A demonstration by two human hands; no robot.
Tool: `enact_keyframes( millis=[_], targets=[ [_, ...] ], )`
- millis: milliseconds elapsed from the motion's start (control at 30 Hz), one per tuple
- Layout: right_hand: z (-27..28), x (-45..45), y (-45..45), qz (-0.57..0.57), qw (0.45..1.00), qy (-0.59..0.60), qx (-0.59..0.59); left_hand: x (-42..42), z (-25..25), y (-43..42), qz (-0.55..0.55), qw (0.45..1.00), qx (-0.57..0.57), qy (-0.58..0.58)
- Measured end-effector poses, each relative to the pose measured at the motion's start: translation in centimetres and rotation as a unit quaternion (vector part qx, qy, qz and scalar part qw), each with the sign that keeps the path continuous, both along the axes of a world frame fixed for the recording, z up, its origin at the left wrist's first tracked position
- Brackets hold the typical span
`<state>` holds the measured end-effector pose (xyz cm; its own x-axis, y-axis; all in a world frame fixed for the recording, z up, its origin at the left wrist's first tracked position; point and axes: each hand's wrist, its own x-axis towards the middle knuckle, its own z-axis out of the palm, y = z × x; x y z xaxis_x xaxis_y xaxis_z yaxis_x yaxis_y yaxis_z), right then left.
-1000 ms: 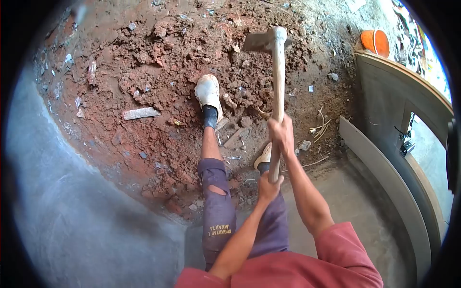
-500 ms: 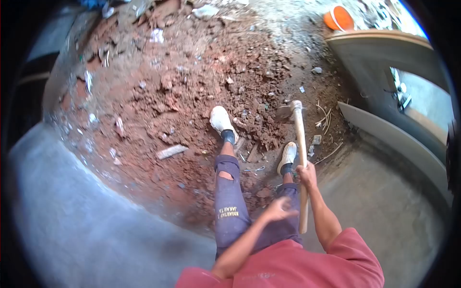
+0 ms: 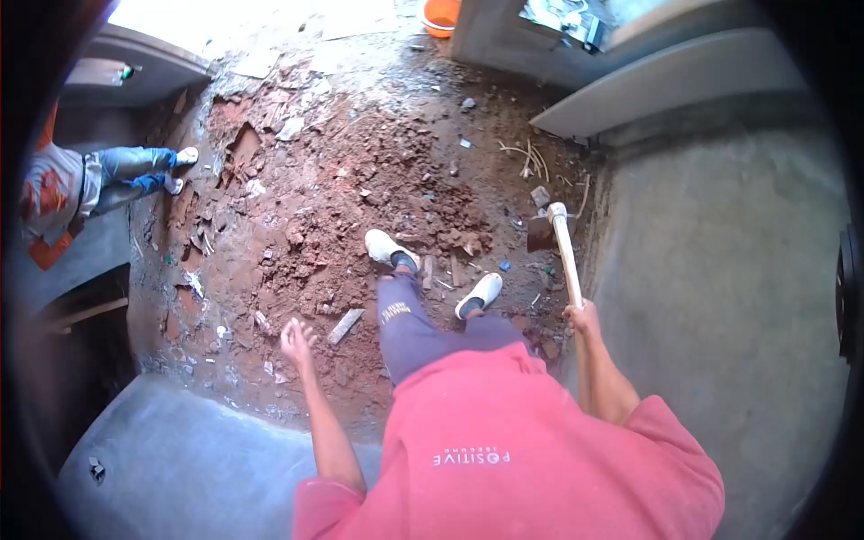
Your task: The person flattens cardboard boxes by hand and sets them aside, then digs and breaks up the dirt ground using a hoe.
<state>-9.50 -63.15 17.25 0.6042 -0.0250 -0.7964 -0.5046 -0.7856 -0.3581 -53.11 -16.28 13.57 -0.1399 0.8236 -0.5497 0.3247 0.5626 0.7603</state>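
Observation:
My right hand [image 3: 583, 319] is wrapped around the wooden handle of a hoe [image 3: 567, 256]. The hoe's head is at the far end, its dark blade [image 3: 542, 234] over the soil near the right wall, beside a grey stone [image 3: 540, 196]. Whether the blade touches the ground I cannot tell. Out to the left, my left hand [image 3: 298, 344] is empty, fingers loosely bent and apart, above the loose reddish soil [image 3: 315, 225]. A pale flat piece [image 3: 346, 326] lies on the soil to the right of that hand. My feet in white shoes [image 3: 389, 246] stand on the dirt.
Another person [image 3: 63, 193] stands at the left wall. An orange bucket [image 3: 441, 16] is at the top. A grey board [image 3: 666, 85] leans along the right wall, near pale strips [image 3: 531, 160]. Litter and clods cover the soil. A smooth grey surface [image 3: 207, 459] borders it lower left.
My left hand has swung from near the handle out to the left. The hoe has tilted, and my right hand still grips it. The view has turned, bringing another person into sight.

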Motion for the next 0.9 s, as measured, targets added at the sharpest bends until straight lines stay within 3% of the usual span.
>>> enact_keyframes(
  millis=[133, 200, 267, 333, 400, 433, 500, 533, 567, 633, 767, 833, 900],
  targets=[
    [-1.4, -7.4, -12.9, -0.078, 0.997, 0.031, 0.003, 7.0, 1.3, -1.8, -0.152, 0.986, 0.057, -0.044],
    [-0.2, -10.1, -16.4, 0.006, 0.997, 0.037, -0.062, 9.9, 0.0, -2.9, -0.238, 0.970, 0.002, -0.047],
    [3.7, -13.4, -18.6, -0.049, 0.998, -0.016, -0.041, 10.7, -0.7, -4.5, -0.312, 0.948, -0.052, -0.040],
    [2.9, -16.5, -23.1, -0.037, 0.996, -0.036, -0.070, 8.6, -0.9, -6.3, -0.287, 0.952, -0.104, -0.032],
    [1.1, -17.7, -26.3, 0.024, 0.983, 0.014, -0.179, 1.9, -3.1, -9.3, -0.213, 0.971, -0.109, 0.001],
    [2.3, -17.1, -25.3, 0.040, 0.985, 0.018, -0.169, -1.8, -2.7, -11.9, -0.160, 0.977, -0.141, 0.021],
    [4.9, -16.1, -24.0, -0.097, 0.992, 0.030, -0.075, -8.4, -1.2, -18.5, -0.037, 0.982, -0.185, 0.030],
    [5.7, -15.4, -23.3, -0.141, 0.988, 0.036, -0.043, -12.9, -2.8, -21.5, -0.016, 0.983, -0.163, 0.089],
    [5.4, -14.3, -22.7, -0.147, 0.985, 0.067, -0.061, -15.6, -0.5, -25.1, -0.030, 0.965, -0.244, 0.093],
    [3.7, -13.7, -24.3, -0.155, 0.979, 0.120, -0.054, -19.8, 0.5, -31.2, 0.006, 0.947, -0.292, 0.131],
    [0.8, -11.9, -23.9, -0.116, 0.989, 0.082, -0.044, -20.7, -1.7, -38.1, 0.079, 0.943, -0.306, 0.101],
    [-1.2, -10.7, -24.3, -0.094, 0.989, 0.097, -0.064, -16.9, -2.9, -38.1, 0.034, 0.948, -0.312, 0.048],
    [0.5, -10.0, -21.6, -0.082, 0.992, 0.069, -0.061, -13.7, -8.3, -36.5, -0.011, 0.957, -0.289, 0.026]
  ],
)
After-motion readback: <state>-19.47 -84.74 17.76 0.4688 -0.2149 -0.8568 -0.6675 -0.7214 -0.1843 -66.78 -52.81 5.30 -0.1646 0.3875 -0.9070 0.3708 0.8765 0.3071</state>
